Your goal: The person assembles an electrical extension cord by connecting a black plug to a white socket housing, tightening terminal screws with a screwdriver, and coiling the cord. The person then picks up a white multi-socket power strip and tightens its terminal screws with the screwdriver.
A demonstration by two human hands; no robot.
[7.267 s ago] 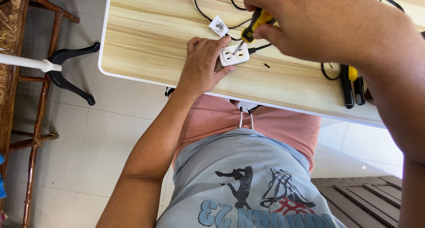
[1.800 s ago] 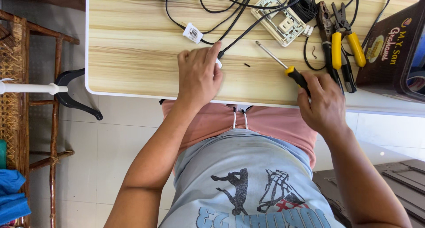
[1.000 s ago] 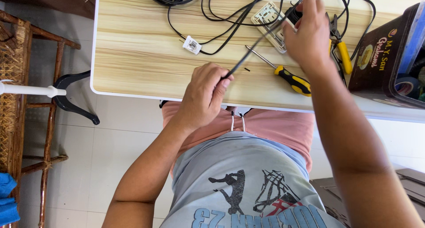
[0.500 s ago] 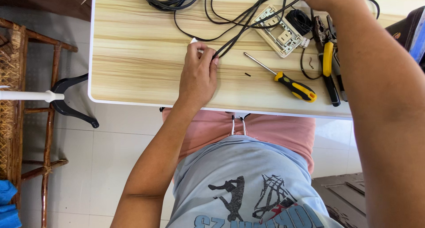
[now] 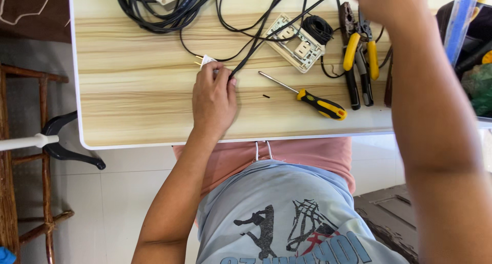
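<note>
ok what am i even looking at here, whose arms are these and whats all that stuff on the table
This is one picture from a camera worn on a person's head, looking straight down at their own body and hands. There is no machine: the two bare arms belong to the wearer, who sits at a light wooden table.

The left hand rests on the table, its fingertips on a black cable right beside a small white plug. The right hand is raised near the far edge of the table; whether it holds anything cannot be seen.

On the table lie a yellow-and-black screwdriver, pliers with yellow handles, a white socket outlet with wires on it, a tiny dark screw and a bundle of black cables. A dark box of items stands at the right.
</note>
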